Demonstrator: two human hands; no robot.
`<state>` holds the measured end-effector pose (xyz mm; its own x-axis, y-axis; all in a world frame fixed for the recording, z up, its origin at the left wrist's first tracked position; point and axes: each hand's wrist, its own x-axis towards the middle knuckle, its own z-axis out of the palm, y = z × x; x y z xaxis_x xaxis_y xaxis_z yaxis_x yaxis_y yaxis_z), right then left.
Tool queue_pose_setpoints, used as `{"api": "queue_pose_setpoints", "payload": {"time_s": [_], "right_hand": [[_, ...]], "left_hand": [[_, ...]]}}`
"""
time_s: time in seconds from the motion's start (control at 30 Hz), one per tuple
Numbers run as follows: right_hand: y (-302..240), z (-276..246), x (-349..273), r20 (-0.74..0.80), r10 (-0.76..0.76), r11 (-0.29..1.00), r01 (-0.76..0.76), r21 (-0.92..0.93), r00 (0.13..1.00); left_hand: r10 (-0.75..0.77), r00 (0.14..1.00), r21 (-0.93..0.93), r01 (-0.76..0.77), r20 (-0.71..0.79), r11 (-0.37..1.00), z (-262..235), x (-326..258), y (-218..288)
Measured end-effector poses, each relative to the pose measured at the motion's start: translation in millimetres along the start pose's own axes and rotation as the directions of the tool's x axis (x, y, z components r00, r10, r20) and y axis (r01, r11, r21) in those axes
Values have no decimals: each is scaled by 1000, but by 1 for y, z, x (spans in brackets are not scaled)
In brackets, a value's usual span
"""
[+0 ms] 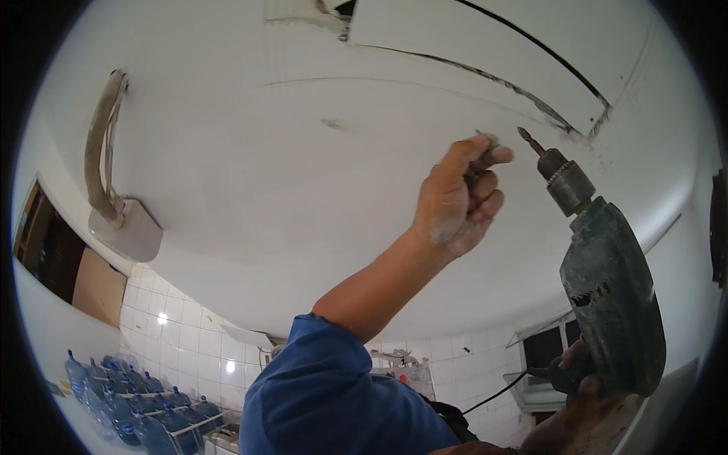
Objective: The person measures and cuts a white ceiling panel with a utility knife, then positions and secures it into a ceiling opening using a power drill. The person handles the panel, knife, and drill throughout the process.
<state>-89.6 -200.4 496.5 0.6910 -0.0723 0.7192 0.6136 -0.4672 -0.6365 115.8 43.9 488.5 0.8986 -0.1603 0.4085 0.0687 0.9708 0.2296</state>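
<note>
My left hand (462,193) is raised below the white ceiling (303,174), its fingers closed in a pinch. A thin dark tip, apparently of a small screw (479,133), pokes up past the thumb and forefinger; the rest of it is hidden. At the right, my right hand (584,387) grips the handle of a dusty dark green power drill (614,296). The drill points up and to the left. A short driver bit (527,138) sits in its metal chuck (569,186), close to my left hand but apart from it.
Overhead, a white ceiling panel (470,53) has dark gaps along its edges. From the ceiling at the left, a thick wrapped pipe (98,152) runs to a white box (133,231). Large blue water bottles (121,413) stand low on the left. A black cord (497,393) trails from the drill.
</note>
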Motion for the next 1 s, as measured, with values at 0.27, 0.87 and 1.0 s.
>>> {"api": "queue_pose_setpoints", "payload": {"time_s": [0.27, 0.87, 1.0], "right_hand": [[61, -16, -49, -160, 180, 851, -73, 520, 971], [84, 5, -109, -205, 411, 859, -301, 415, 888], [85, 3, -117, -265, 383, 894, -282, 348, 885]], "left_hand": [[-371, 855, 8, 401, -362, 916, -53, -34, -76], [-756, 598, -328, 681, -267, 655, -42, -100, -178], [-749, 581, -208, 728, -318, 653, -38, -110, -189]]}}
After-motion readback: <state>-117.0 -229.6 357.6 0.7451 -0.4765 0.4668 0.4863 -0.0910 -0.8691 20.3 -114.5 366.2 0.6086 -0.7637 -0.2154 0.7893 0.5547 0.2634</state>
